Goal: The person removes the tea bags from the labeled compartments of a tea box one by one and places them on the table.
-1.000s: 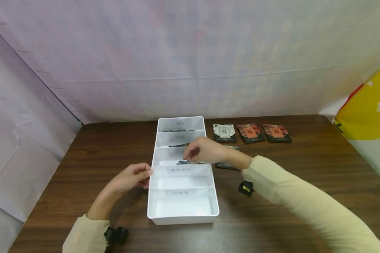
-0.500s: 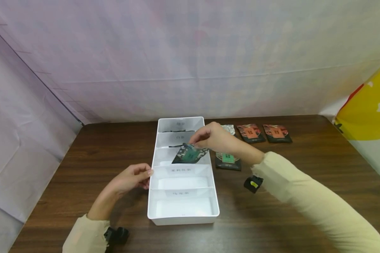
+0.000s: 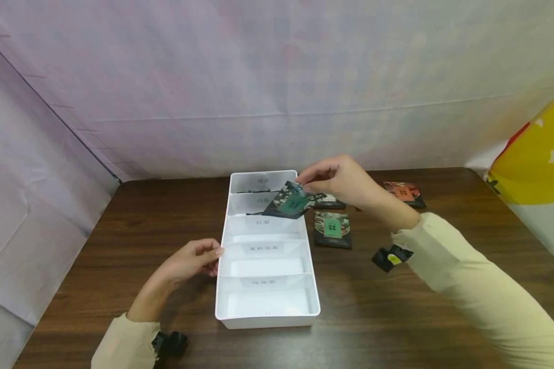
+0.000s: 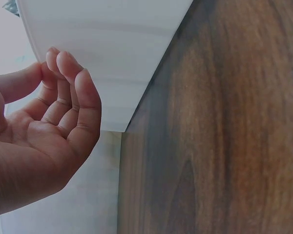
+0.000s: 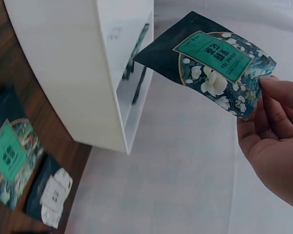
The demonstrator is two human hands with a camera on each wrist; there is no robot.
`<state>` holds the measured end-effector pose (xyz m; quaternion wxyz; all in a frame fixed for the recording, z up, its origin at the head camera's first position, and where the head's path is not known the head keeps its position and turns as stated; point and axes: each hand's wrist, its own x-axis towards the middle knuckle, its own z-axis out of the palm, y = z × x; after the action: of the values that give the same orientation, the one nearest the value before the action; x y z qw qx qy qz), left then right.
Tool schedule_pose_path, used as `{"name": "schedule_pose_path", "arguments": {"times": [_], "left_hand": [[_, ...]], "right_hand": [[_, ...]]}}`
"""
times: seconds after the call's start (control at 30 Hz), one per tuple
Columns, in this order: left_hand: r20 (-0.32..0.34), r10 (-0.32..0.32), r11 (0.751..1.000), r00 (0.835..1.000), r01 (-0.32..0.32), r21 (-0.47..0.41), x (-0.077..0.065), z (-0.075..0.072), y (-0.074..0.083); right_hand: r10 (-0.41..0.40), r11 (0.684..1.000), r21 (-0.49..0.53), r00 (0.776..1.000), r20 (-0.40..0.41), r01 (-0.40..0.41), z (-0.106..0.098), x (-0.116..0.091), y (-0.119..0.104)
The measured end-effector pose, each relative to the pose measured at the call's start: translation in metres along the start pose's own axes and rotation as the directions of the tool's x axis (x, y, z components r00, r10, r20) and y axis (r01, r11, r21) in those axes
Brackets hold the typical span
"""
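My right hand (image 3: 348,182) pinches a corner of a dark tea sachet (image 3: 292,203) between thumb and fingers. In the right wrist view that sachet (image 5: 212,58) shows a green label and white flowers. It hangs tilted above the back part of a long white divided box (image 3: 270,322). My left hand (image 3: 195,260) holds the box's left rim, thumb on top and fingers curled below, as the left wrist view also shows. Edges of dark sachets (image 3: 258,191) show in the two rear compartments. The three front compartments show bare white floors, with labels on their dividers.
Right of the box lies a sachet with a green label (image 3: 332,229). Behind it, a white-topped sachet (image 5: 53,197) is mostly covered by my right hand in the head view. A red sachet (image 3: 403,193) lies farther right. Pale cloth (image 3: 277,92) hangs behind the brown table (image 3: 397,318).
My right hand has come up out of the third compartment with the green-labelled sachet and moved back and right. My left hand and the box have stayed in place.
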<state>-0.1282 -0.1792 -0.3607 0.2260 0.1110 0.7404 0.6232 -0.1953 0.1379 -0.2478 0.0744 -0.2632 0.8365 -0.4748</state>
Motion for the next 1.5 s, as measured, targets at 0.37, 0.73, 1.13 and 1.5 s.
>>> {"name": "schedule_pose_path", "arguments": {"times": [0.37, 0.73, 1.13, 1.5], "left_hand": [[-0.008, -0.004, 1.0, 1.0, 0.004, 0.006, 0.0, 0.0, 0.0], [-0.011, -0.004, 1.0, 1.0, 0.004, 0.013, 0.0, 0.001, 0.002], [-0.027, -0.016, 1.0, 1.0, 0.016, 0.019, -0.001, 0.0, 0.002], [-0.02, -0.013, 1.0, 1.0, 0.013, 0.015, 0.0, 0.0, 0.001]], "right_hand": [[0.09, 0.988, -0.121, 0.996, -0.017, -0.092, -0.036, -0.019, 0.017], [0.161, 0.951, -0.261, 0.986, -0.033, -0.164, -0.071, -0.039, 0.055], [0.277, 0.902, -0.348, 0.961, 0.01, -0.256, -0.099, -0.052, 0.095], [0.257, 0.913, -0.345, 0.964, 0.068, -0.219, -0.1, -0.057, 0.115]]}}
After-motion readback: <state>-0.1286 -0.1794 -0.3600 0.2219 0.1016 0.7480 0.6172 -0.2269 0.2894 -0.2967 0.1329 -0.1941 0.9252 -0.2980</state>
